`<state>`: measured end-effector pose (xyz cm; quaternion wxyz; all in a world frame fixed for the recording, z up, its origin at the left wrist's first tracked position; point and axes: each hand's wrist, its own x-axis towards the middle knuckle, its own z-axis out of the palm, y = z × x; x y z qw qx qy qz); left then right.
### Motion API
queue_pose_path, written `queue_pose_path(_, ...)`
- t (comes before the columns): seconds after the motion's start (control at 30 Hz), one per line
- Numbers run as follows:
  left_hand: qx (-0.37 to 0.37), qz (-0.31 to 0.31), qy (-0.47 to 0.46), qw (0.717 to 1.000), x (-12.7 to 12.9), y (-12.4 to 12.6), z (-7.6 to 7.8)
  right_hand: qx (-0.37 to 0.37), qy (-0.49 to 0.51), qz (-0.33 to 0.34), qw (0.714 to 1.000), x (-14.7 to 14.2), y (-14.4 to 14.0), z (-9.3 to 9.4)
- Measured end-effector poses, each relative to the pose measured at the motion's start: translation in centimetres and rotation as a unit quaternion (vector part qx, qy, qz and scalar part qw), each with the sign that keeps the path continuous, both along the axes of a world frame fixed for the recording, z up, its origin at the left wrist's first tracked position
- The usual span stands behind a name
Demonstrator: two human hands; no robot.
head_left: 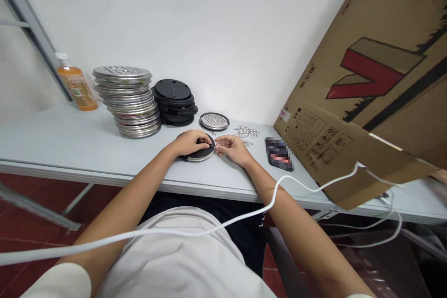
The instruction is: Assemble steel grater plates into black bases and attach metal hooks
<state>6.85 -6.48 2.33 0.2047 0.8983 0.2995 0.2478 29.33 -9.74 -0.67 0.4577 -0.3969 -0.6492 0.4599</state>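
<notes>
From the head camera, your left hand (190, 142) lies flat, fingers curled over the round black disc (199, 152) at table centre. Your right hand (232, 148), at its three o'clock edge, pinches something too small to identify. Press the disc down firmly and work slowly; loose metal clips (246, 131) wait at one o'clock.

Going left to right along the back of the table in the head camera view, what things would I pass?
Orange drink bottle → tall stack of silver metal discs → stack of black round discs → single perforated silver disc → pile of small metal clips → dark phone → large brown cardboard box.
</notes>
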Motion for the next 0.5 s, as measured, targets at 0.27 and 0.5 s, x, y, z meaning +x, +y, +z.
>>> queue_pose_path(0.27, -0.005, 0.0, 0.0, 1.0, -0.07, -0.04, 0.0, -0.052, 0.039, 0.01, 0.998, 0.11, 0.22, 0.06)
queue_pose_path(0.5, -0.016, 0.007, 0.001, 1.0, 0.05, -0.37, 0.27, -0.086, 0.01, 0.018, 0.996, 0.32, 0.44, 0.21)
